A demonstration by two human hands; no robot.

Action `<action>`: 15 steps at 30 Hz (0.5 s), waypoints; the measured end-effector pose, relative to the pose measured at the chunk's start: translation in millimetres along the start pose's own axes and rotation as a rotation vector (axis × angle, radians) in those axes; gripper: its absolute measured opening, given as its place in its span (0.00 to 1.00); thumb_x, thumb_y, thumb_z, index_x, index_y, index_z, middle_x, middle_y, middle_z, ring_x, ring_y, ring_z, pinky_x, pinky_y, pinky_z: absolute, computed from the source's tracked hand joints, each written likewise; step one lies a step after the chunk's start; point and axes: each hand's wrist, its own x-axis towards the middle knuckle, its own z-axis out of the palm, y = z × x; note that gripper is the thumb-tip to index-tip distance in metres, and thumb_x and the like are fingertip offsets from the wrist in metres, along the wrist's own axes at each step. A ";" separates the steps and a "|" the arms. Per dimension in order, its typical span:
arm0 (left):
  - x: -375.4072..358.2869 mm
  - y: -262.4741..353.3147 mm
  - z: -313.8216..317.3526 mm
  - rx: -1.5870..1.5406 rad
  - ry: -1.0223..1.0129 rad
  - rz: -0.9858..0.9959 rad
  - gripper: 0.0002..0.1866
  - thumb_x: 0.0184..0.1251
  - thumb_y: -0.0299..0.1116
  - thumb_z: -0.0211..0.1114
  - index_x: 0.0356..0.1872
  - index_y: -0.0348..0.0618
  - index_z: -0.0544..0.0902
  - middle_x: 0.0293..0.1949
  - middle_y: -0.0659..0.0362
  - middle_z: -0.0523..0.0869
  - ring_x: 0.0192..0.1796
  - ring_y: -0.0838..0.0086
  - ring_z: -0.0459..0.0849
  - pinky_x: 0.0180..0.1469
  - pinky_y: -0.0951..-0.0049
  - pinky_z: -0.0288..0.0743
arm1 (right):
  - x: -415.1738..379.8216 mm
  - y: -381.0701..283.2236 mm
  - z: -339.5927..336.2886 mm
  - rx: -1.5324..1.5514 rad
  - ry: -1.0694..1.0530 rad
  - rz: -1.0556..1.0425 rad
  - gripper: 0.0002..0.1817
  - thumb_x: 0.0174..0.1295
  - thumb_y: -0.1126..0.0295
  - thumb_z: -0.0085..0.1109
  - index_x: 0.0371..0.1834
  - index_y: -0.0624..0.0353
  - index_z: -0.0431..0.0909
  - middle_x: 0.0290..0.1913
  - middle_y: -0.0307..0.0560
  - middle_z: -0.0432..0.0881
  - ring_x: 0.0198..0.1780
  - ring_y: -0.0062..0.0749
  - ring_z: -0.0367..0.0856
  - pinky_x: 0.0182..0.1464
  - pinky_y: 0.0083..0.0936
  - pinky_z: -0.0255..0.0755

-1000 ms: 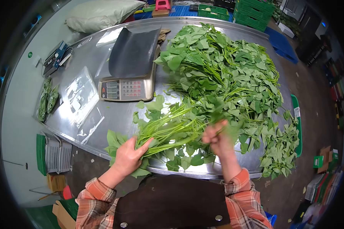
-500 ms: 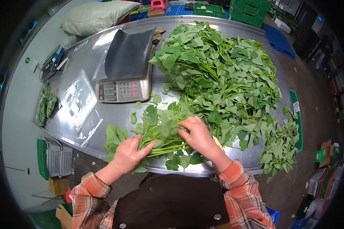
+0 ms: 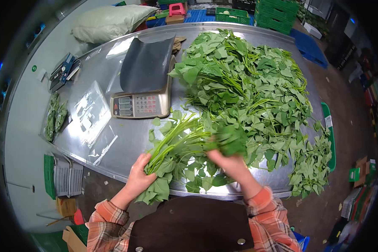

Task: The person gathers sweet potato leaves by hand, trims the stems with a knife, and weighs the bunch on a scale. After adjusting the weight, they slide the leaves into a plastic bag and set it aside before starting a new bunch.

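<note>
The left hand (image 3: pixel 141 176) has its grip closed around a bunch (image 3: pixel 172 143) of leafy stems, which fans out over the bench's (image 3: pixel 132 145) near edge, in front of the scale (image 3: pixel 146 104). The right hand (image 3: pixel 232 164) is at blurred leaves (image 3: pixel 231 139) between the bunch and the big pile (image 3: pixel 239 84); whether its grip pinches them, I cannot tell.

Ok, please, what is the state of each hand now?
Left hand: closed, holding a bunch of leafy stems.
Right hand: blurred at some leaves; grip cannot be told.
</note>
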 end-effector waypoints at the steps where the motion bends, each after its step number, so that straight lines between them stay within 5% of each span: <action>1: 0.4 1.7 3.6 -0.002 -0.016 0.015 0.27 0.44 0.20 0.62 0.52 0.32 0.72 0.40 0.49 0.74 0.44 0.58 0.76 0.49 0.70 0.70 | 2.5 20.1 9.9 -0.224 0.013 -0.154 0.14 0.55 0.72 0.64 0.44 0.61 0.75 0.46 0.42 0.76 0.45 0.28 0.76 0.49 0.27 0.72; 2: 0.6 3.0 7.2 -0.003 -0.033 0.032 0.27 0.44 0.20 0.63 0.52 0.32 0.72 0.40 0.49 0.74 0.44 0.59 0.76 0.50 0.71 0.70 | 6.5 14.6 19.4 -0.818 -0.029 -0.312 0.11 0.54 0.76 0.61 0.42 0.63 0.77 0.49 0.44 0.75 0.47 0.29 0.76 0.51 0.27 0.71; 4: 1.5 6.6 9.8 -0.024 -0.070 0.039 0.28 0.44 0.20 0.64 0.53 0.32 0.72 0.41 0.51 0.75 0.45 0.62 0.77 0.51 0.72 0.69 | 15.4 40.2 29.0 -0.811 0.032 -0.427 0.10 0.52 0.78 0.59 0.39 0.64 0.78 0.46 0.45 0.76 0.46 0.31 0.77 0.49 0.28 0.72; 7: 1.2 12.2 5.8 -0.171 -0.090 -0.053 0.28 0.46 0.21 0.65 0.54 0.33 0.72 0.46 0.55 0.77 0.49 0.69 0.77 0.54 0.74 0.68 | 27.3 45.5 13.1 -0.436 -0.008 -0.384 0.16 0.50 0.81 0.56 0.45 0.64 0.76 0.44 0.44 0.77 0.43 0.31 0.78 0.45 0.26 0.73; 8: 0.1 11.9 3.2 -0.275 -0.084 -0.124 0.28 0.47 0.21 0.66 0.55 0.33 0.73 0.48 0.56 0.77 0.51 0.72 0.76 0.55 0.74 0.68 | 24.3 37.5 9.5 -0.333 0.142 -0.308 0.15 0.53 0.81 0.54 0.45 0.63 0.75 0.42 0.46 0.79 0.40 0.31 0.79 0.42 0.25 0.74; 10: -2.1 6.6 -3.5 -0.422 -0.099 -0.219 0.28 0.48 0.22 0.67 0.56 0.35 0.73 0.51 0.59 0.77 0.53 0.76 0.75 0.57 0.74 0.67 | 26.1 11.3 -16.6 0.029 0.211 0.040 0.09 0.60 0.79 0.52 0.43 0.59 0.74 0.42 0.50 0.79 0.40 0.32 0.79 0.41 0.24 0.75; 12: -4.5 -8.3 -12.7 -0.510 -0.153 -0.269 0.29 0.49 0.23 0.69 0.57 0.36 0.73 0.53 0.61 0.77 0.56 0.79 0.73 0.58 0.73 0.66 | 30.8 1.8 -40.1 0.369 0.274 -0.125 0.04 0.65 0.73 0.50 0.40 0.58 0.74 0.41 0.54 0.80 0.38 0.31 0.79 0.42 0.26 0.76; 15: -6.7 -34.4 -24.3 -0.585 -0.279 -0.358 0.32 0.48 0.23 0.71 0.58 0.39 0.71 0.51 0.62 0.78 0.54 0.79 0.74 0.58 0.73 0.67 | 33.1 -7.0 -78.6 0.812 0.339 -0.156 0.09 0.66 0.67 0.51 0.42 0.60 0.75 0.42 0.54 0.81 0.44 0.38 0.79 0.53 0.35 0.74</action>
